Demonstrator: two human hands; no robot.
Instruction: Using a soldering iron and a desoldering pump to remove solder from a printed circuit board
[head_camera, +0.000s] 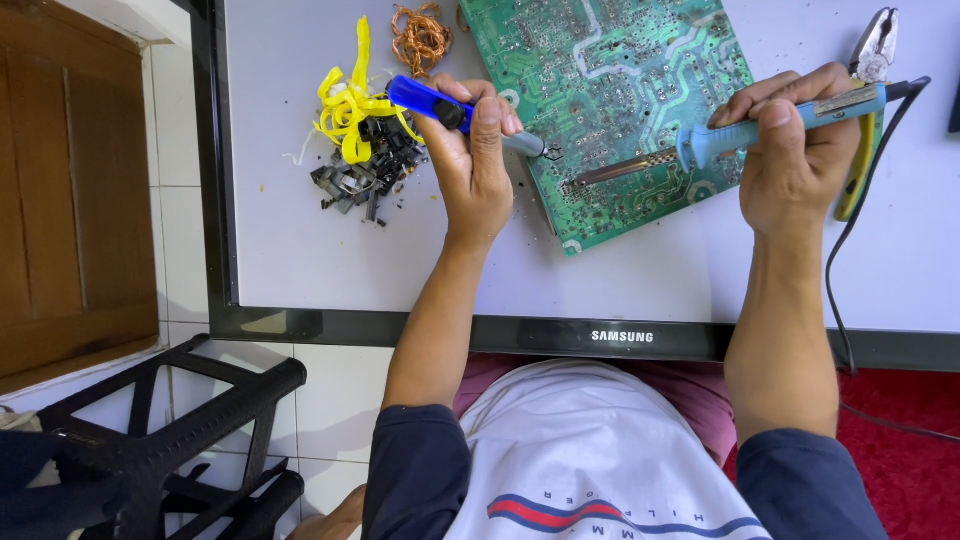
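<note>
While flat near the surface's far edge, green circuit board: stiff, light, fragile; best held by edges. Left hand closed around blue desoldering pump; right hand clasping soldering iron.

**White panel, black frame**

We see a white flat panel with a black frame. On it lie a green circuit board, dark metal scraps, yellow strips, copper wire and yellow-handled pliers.

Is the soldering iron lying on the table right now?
No, the right hand holds the soldering iron by its blue handle, with the metal tip resting on the green circuit board.
</note>
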